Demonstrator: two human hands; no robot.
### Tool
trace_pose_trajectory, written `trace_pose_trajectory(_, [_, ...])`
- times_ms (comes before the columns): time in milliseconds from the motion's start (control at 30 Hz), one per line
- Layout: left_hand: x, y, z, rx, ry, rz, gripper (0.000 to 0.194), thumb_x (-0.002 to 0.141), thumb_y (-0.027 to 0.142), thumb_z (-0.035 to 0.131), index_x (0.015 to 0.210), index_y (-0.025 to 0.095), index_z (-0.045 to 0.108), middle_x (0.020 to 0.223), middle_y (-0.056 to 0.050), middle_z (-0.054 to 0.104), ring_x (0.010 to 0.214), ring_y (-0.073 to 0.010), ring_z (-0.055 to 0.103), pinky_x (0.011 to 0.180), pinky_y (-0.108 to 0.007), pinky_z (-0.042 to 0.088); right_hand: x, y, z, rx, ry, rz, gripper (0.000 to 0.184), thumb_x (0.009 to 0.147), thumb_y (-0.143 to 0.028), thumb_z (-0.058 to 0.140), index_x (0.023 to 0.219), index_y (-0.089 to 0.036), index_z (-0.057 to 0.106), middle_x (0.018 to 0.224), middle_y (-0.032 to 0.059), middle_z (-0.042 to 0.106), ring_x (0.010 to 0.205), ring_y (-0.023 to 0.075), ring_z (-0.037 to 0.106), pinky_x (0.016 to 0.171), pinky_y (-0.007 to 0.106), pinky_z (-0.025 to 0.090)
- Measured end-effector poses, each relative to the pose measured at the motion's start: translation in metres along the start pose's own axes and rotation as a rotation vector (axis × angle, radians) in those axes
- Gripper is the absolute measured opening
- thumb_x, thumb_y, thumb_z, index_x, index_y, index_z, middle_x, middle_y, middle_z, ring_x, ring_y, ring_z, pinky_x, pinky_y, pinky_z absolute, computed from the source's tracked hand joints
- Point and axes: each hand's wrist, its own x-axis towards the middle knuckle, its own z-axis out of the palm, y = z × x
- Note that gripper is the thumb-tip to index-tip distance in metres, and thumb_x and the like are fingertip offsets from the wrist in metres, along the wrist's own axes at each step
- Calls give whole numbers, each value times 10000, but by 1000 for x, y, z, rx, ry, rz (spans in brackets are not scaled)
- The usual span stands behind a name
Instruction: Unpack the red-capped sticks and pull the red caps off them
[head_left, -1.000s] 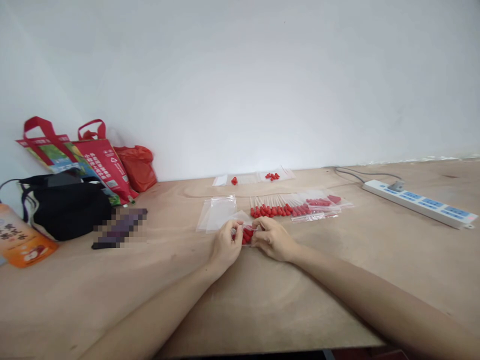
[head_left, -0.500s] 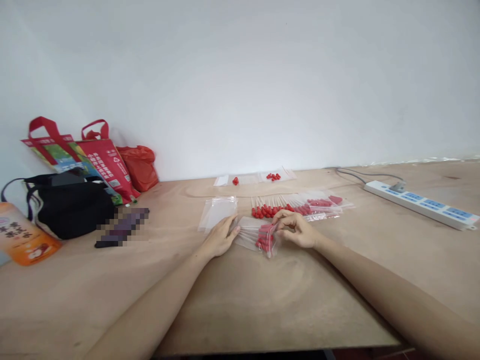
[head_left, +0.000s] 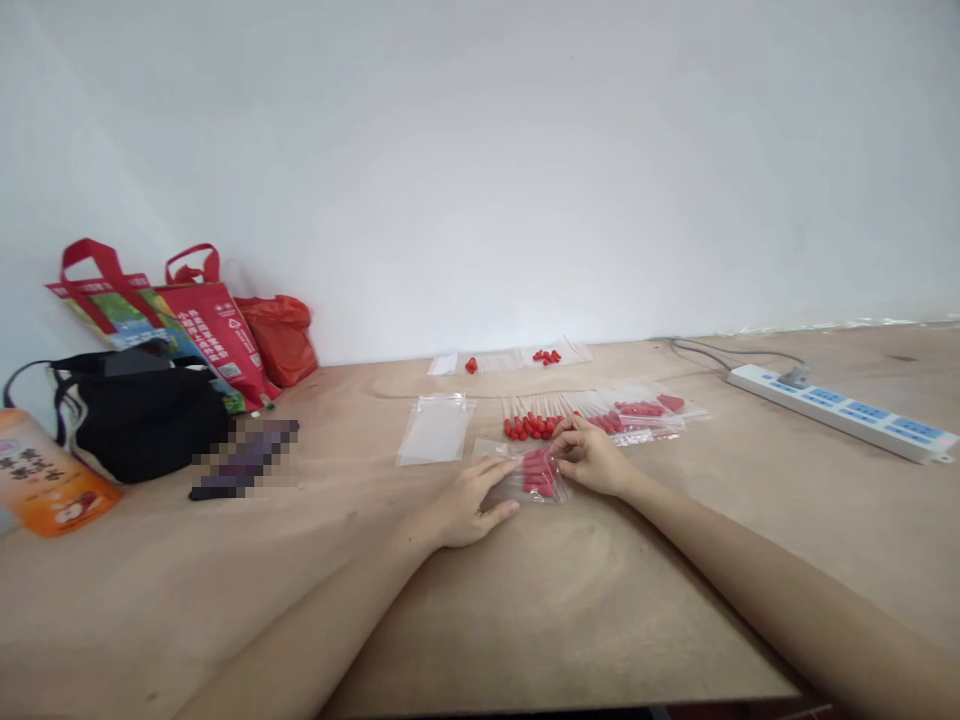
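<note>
A clear zip bag (head_left: pixel 559 492) with several red-tipped sticks (head_left: pixel 538 472) inside lies flat on the table in front of me. My left hand (head_left: pixel 472 502) rests on its left part, fingers stretched out and thumb apart. At the bag's right edge, the fingertips of my right hand (head_left: pixel 596 457) are pinched together on the plastic. Just beyond lies a row of loose sticks with red tips (head_left: pixel 529 427), partly hidden by my right hand. Filled clear bags (head_left: pixel 649 408) overlap at the right end of that row. A stack of flat bags (head_left: pixel 435 430) lies to the left.
At the back, more bags and red-tipped pieces (head_left: pixel 547 356) lie near the wall. A white power strip (head_left: pixel 840 408) with a grey cable is on the right. On the left are a black bag (head_left: pixel 142 410), red carrier bags (head_left: pixel 217 330), an orange pouch (head_left: pixel 56 480) and a blurred dark object (head_left: pixel 247 458).
My left hand has moved right and nearer to me, from the bag's left edge onto the bag, with its fingers spreading. The bag now lies flatter, its red tips lined up more evenly.
</note>
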Motion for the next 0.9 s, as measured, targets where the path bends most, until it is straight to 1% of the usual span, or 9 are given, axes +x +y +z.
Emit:
trace_pose_trajectory(67, [-1, 5, 2, -17, 7, 20, 433, 788, 305, 516, 1214, 240, 463, 1217, -71, 517, 1122, -198, 473, 957, -368, 378, 0, 0, -4, -80, -1, -22, 141, 614, -94, 553, 669, -180, 651, 753, 23, 491, 740, 136, 504, 690, 284, 449])
trace_pose_trajectory(100, [-1, 6, 2, -23, 9, 27, 404, 792, 301, 511, 1190, 237, 488, 1175, -71, 546, 1086, -194, 498, 938, -357, 395, 0, -1, -6, -90, -37, -28, 154, 622, -101, 553, 693, -184, 662, 725, 16, 486, 720, 133, 499, 685, 282, 443])
trace_pose_trajectory(200, [0, 8, 2, -41, 15, 47, 329, 802, 280, 493, 1122, 223, 547, 1076, -71, 594, 1013, -186, 534, 901, -338, 418, -2, -4, -11, 21, -218, -18, 189, 676, -157, 553, 818, -194, 672, 715, 5, 508, 666, 115, 499, 632, 254, 432])
trace_pose_trajectory(267, [0, 8, 2, -54, 7, 60, 319, 799, 262, 496, 1110, 226, 555, 1089, -70, 583, 1018, -185, 528, 903, -334, 414, -2, -6, -13, 143, -313, -15, 204, 709, -208, 561, 887, -193, 659, 774, 13, 538, 690, 113, 518, 637, 247, 431])
trace_pose_trajectory(333, [0, 9, 2, -68, -15, 63, 324, 798, 247, 492, 1117, 236, 546, 1126, -65, 560, 1041, -182, 515, 915, -330, 406, -2, -8, -14, 232, -357, -19, 232, 709, -268, 595, 919, -188, 647, 845, 24, 554, 756, 125, 534, 684, 255, 432])
trace_pose_trajectory(467, [0, 9, 2, -94, -31, 41, 330, 800, 235, 487, 1128, 229, 530, 1165, -63, 535, 1057, -179, 509, 919, -322, 404, -1, -10, -16, 244, -427, -3, 331, 612, -353, 693, 890, -181, 643, 860, 16, 555, 778, 137, 528, 689, 252, 426])
trace_pose_trajectory(667, [0, 9, 3, -53, -11, 19, 320, 798, 233, 503, 1115, 199, 526, 1167, -78, 530, 1059, -189, 502, 923, -341, 398, -2, -14, -17, 225, -461, 162, 362, 522, -286, 728, 812, -155, 555, 739, -31, 540, 626, 92, 492, 559, 203, 398])
trace_pose_trajectory(833, [1, 7, 3, -54, -14, 32, 317, 798, 229, 510, 1111, 179, 518, 1146, -81, 531, 1053, -182, 502, 921, -325, 399, -3, -24, -18, 55, -416, 113, 296, 537, -220, 680, 783, -162, 526, 724, -32, 531, 609, 85, 474, 537, 192, 371])
trace_pose_trajectory(900, [1, 6, 3, -58, -19, 35, 313, 801, 227, 507, 1110, 183, 516, 1142, -75, 531, 1049, -180, 504, 918, -319, 401, -3, -27, -19, 33, -409, 103, 281, 544, -211, 664, 781, -163, 521, 706, -35, 528, 596, 83, 467, 524, 189, 361])
